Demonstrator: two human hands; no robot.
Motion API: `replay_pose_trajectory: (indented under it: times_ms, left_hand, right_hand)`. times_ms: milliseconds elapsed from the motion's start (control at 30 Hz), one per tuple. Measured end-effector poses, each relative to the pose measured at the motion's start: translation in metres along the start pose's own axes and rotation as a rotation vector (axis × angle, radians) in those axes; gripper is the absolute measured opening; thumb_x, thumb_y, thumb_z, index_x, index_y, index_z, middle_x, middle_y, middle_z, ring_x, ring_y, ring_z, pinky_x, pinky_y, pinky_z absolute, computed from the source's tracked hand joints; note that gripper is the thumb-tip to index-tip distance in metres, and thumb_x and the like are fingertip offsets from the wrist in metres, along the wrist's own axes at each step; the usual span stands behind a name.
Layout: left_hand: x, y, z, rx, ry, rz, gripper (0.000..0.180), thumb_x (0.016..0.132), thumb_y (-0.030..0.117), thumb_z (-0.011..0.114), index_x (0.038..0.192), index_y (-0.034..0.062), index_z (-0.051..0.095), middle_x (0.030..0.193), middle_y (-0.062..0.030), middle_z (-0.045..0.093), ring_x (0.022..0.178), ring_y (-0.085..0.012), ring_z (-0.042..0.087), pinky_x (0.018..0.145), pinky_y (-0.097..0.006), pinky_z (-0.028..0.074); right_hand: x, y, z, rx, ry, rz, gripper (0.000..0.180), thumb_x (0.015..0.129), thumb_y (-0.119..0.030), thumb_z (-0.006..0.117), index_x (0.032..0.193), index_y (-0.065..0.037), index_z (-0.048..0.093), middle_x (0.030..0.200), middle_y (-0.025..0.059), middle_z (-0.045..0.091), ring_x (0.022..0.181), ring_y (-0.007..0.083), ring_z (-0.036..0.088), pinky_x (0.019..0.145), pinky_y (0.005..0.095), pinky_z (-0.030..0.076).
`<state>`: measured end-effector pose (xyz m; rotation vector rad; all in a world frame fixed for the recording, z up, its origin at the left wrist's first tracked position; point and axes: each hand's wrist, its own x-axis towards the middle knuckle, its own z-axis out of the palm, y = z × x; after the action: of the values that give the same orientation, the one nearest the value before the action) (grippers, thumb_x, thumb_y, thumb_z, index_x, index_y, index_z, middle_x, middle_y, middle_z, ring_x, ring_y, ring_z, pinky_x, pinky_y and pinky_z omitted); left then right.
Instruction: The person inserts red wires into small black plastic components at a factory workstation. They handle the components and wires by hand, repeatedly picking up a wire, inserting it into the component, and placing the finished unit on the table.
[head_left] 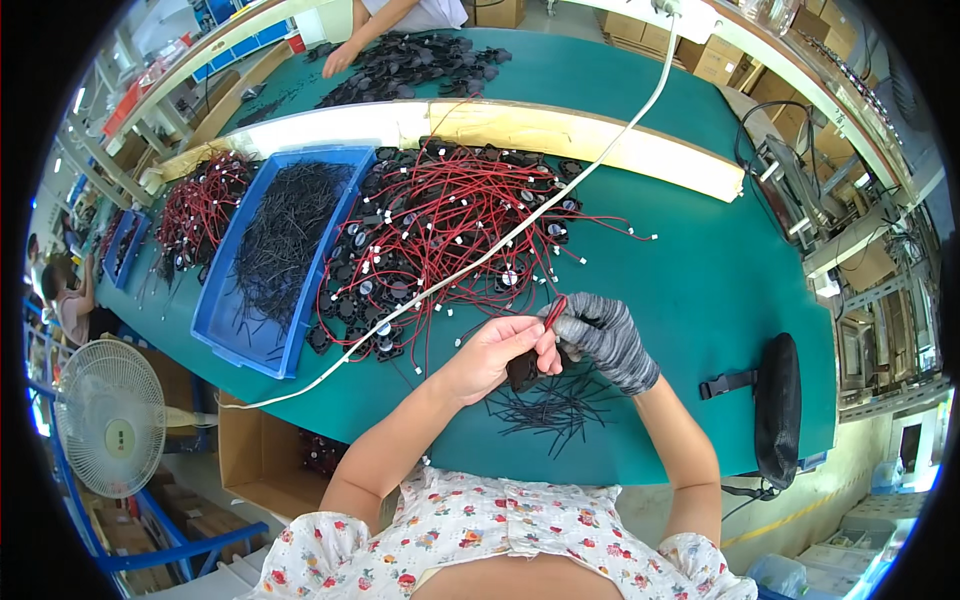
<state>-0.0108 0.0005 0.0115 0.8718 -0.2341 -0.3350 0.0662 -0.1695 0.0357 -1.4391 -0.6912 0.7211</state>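
Note:
In front of me, my bare left hand [490, 358] and my right hand [608, 340], in a grey striped glove, meet over the table. Both are closed in a pinch around the folded red wires [556, 311] of a small black fan. Below my left fingers hangs the dark body of the fan [522, 374], partly covered by the hand. Short black tubes [548, 415] lie loose on the green table just under my hands. Beyond them spreads a big heap of black fans with red wires [440, 215] and white connectors.
Left of the heap stands a blue tray [205, 318] of black tubes. A white cable [440, 285] crosses the table diagonally. A pale barrier [560, 125] divides off the far side, where another person's hand [343, 60] reaches toward black parts. A black pouch [778, 410] lies at right.

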Motion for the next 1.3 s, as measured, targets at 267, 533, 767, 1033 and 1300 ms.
replay_pose_trajectory:
  times_ms: [267,533,767,1033,1300]
  left_hand:
    - [-0.001,-0.006,-0.001,-0.193,0.07,-0.076,0.023,0.092,0.021,0.045,0.077,0.0038,0.049,0.072,-0.0068,0.052,0.074,-0.0217,0.052,0.073,-0.034,0.043]
    - [0.0,-0.004,0.005,-0.31,0.051,-0.107,0.022,0.092,0.02,0.044,0.08,0.0017,0.05,0.07,-0.0051,0.049,0.07,-0.0195,0.05,0.071,-0.034,0.043]
    - [0.0,-0.005,0.001,-0.241,0.047,-0.106,0.029,0.093,0.024,0.044,0.076,0.0028,0.052,0.065,-0.0018,0.048,0.066,-0.0166,0.05,0.069,-0.032,0.042]
    - [0.002,-0.001,0.002,-0.067,0.273,-0.017,0.028,0.091,0.022,0.05,0.07,0.0042,0.053,0.062,-0.0018,0.051,0.063,-0.014,0.051,0.067,-0.029,0.041]
    - [0.002,-0.01,0.004,0.083,0.356,0.107,0.026,0.09,0.021,0.05,0.072,0.0037,0.056,0.063,-0.002,0.053,0.064,-0.0126,0.052,0.064,-0.025,0.042]
  right_hand:
    - [-0.001,-0.01,0.012,0.133,-0.044,0.009,0.017,0.088,-0.014,0.053,0.089,0.002,0.059,0.07,0.0086,0.064,0.06,0.0123,0.061,0.053,0.0228,0.049]
    - [-0.003,-0.003,0.016,0.292,0.07,0.097,0.02,0.088,-0.018,0.054,0.079,0.0,0.055,0.068,0.0106,0.062,0.057,0.016,0.062,0.048,0.0257,0.05]
    - [0.0,0.002,0.013,0.234,0.044,0.04,0.021,0.088,-0.02,0.055,0.078,-0.001,0.056,0.068,0.0073,0.063,0.058,0.0127,0.061,0.049,0.023,0.046]
    - [0.004,0.01,0.008,-0.442,0.203,-0.25,0.012,0.082,-0.013,0.057,0.077,-0.002,0.06,0.066,0.0095,0.058,0.059,0.022,0.055,0.055,0.0319,0.044]
    - [-0.001,-0.003,0.011,-0.797,0.21,-0.49,0.01,0.081,-0.009,0.057,0.073,-0.003,0.057,0.064,0.0116,0.054,0.06,0.028,0.054,0.057,0.035,0.044]
